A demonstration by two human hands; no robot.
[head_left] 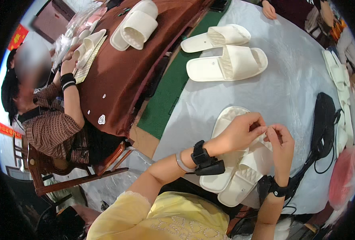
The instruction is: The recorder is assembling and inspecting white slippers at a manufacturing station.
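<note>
My left hand (244,130) is closed in a pinch, thumb against fingers, above a pair of white quilted slippers (246,176) on the covered table. Fingertip to fingertip with it is my right hand (280,141), whose thumb and forefinger are also pressed together. Whatever lies between the fingertips is too small to make out. The slippers beneath are side by side, toes pointing away from me, partly hidden by my hands and left wrist. Farther off lies a second pair of white slippers (243,64), toes to the right.
At the left, a seated person (51,124) handles a white slipper (90,48) at a brown-covered table (117,88) with another slipper pair (135,26). On my right lie a black bundle with cables (322,124), more white slippers (339,80) and a pink round object (345,176). Another person's hand (269,11) rests at the far edge.
</note>
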